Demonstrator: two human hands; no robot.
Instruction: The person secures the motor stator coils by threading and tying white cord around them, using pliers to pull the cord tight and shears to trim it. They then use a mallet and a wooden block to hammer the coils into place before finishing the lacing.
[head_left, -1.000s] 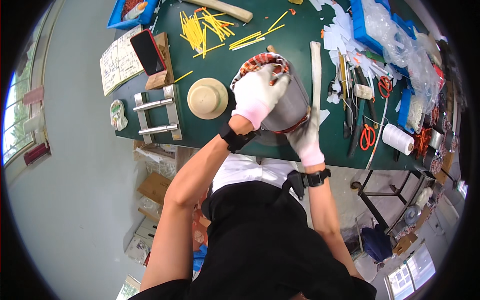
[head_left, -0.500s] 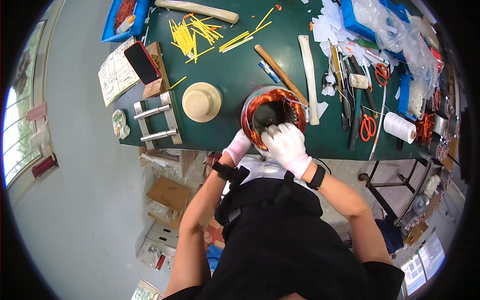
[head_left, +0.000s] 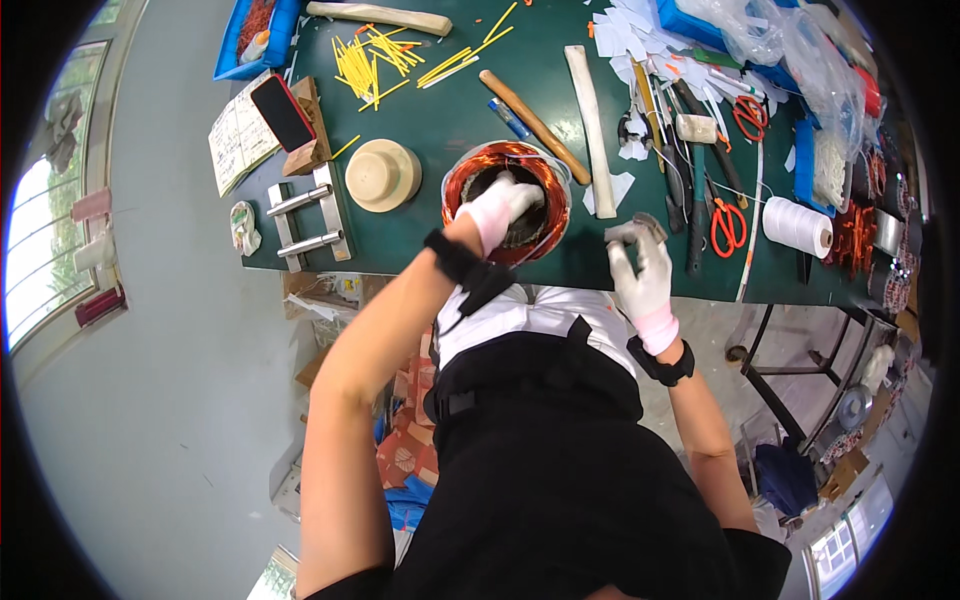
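A stator (head_left: 455, 210), a round metal ring wound with copper-coloured wire, stands at the front edge of the green table. My left hand (head_left: 500, 208), in a white glove, reaches over its near left rim into the dark bore. Its fingertips are hidden inside. To the right of the stator, my gloved right hand (head_left: 643, 280) is raised above the table edge, apart from the windings. Its thumb and fingers bend together at a small greyish shape (head_left: 636, 230), which may be a held piece or soiled fingertips. A white cord lies across the stator's rim.
Left of the stator are a cream flanged plastic piece (head_left: 375, 175) and a metal frame with two bars (head_left: 305, 218). Behind lie yellow strips (head_left: 362, 65) and wooden sticks (head_left: 535, 125). To the right are a mallet (head_left: 697, 130), scissors (head_left: 727, 228) and a thread spool (head_left: 797, 227).
My right hand has left the stator and moved right. My left hand has gone from the stator's outer side into its bore. The stator now appears more upright, its opening facing up.
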